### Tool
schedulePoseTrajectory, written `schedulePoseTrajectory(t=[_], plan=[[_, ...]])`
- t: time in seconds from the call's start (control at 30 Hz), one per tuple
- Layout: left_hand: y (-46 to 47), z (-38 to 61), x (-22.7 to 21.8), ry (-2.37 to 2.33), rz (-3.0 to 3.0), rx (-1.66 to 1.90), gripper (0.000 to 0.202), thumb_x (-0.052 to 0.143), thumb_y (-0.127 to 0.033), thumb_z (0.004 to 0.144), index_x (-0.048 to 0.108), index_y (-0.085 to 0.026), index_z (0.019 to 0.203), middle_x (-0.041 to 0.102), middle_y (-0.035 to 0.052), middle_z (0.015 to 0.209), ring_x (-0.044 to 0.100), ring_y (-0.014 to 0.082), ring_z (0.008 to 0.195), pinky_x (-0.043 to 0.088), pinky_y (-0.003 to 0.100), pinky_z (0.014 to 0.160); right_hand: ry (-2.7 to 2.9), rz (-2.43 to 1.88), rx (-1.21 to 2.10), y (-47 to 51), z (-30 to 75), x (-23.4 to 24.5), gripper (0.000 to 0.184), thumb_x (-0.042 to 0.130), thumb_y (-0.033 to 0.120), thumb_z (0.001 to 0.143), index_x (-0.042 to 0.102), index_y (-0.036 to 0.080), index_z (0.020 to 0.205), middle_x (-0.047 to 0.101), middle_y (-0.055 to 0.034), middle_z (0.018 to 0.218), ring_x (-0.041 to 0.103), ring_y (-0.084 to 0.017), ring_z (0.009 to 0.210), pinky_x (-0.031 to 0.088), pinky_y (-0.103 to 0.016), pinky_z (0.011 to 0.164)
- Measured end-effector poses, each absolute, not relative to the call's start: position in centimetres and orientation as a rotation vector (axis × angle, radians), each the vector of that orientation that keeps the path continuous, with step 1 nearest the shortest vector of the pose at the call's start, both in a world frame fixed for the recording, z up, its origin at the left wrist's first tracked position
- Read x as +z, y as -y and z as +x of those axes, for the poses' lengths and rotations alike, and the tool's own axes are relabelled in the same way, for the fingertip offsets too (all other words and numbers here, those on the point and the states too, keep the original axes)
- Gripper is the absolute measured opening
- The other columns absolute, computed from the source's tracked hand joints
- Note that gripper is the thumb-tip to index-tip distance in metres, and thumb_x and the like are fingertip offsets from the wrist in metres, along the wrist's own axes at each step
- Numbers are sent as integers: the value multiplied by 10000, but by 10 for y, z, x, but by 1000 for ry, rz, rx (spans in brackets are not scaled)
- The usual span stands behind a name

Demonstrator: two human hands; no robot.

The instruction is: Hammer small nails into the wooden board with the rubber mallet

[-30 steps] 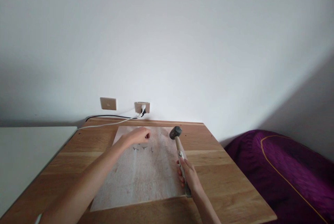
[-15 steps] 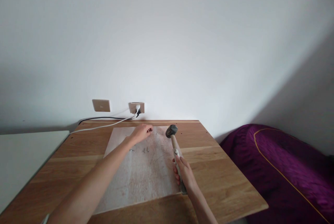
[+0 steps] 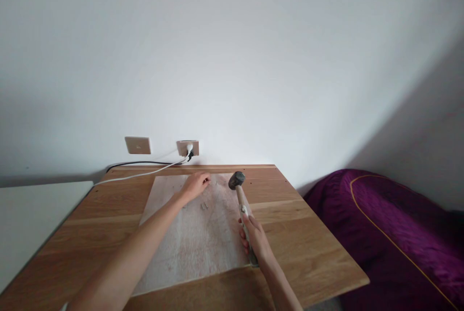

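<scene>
Bare left hand (image 3: 195,185), curled: can't tell what, if anything, is inside. Small grey metal pieces (image 3: 205,205) on the pale, reddish-streaked rectangular board (image 3: 203,248): too small and blurred to identify. Left forearm (image 3: 134,253) hides part of the board's left edge. Right hand (image 3: 257,236) covers part of the dark-headed, pale-handled mallet (image 3: 240,196). Brown wooden desk (image 3: 300,233) cut off at bottom, purple cloth-covered bulk (image 3: 391,233) at right and bottom.
</scene>
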State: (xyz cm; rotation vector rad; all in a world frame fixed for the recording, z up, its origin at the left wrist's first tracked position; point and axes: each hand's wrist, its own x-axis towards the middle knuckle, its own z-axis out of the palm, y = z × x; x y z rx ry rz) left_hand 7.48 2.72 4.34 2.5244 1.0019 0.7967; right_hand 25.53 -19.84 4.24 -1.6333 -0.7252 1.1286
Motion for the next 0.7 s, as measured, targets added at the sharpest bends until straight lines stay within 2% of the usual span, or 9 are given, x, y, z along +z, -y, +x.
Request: schedulePoseTrajectory(t=[0.7], plan=[[-22,79,36,-1016,2422,838,110,642,-103,833,665,-210,816,714,21,854,659,182,811,478,273,776,728,-1618,1140,200,256,42,710,568,899,640,540,227,870,461,100,533,398,-68,355,305,-190,306]])
